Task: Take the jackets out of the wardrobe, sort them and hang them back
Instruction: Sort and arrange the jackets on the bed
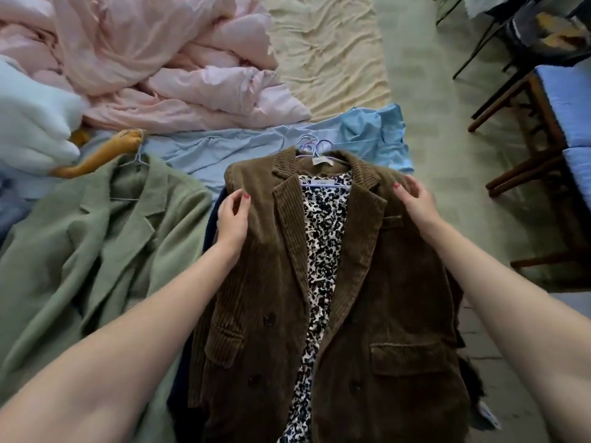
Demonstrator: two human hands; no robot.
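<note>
At the shoulders of the brown corduroy jacket both hands are busy: the left hand pinches the cloth of one shoulder between thumb and fingers, and the right hand grips the other. That jacket lies front-up on the bed, open over a leopard-print lining, its pale hanger hooks poking past the collar. Just beside it, on the left-hand side, lies a green coat on a wire hanger. Beyond its collar spreads a light blue garment, then a heap of pink bedding. Well off to its right stands a wooden chair.
</note>
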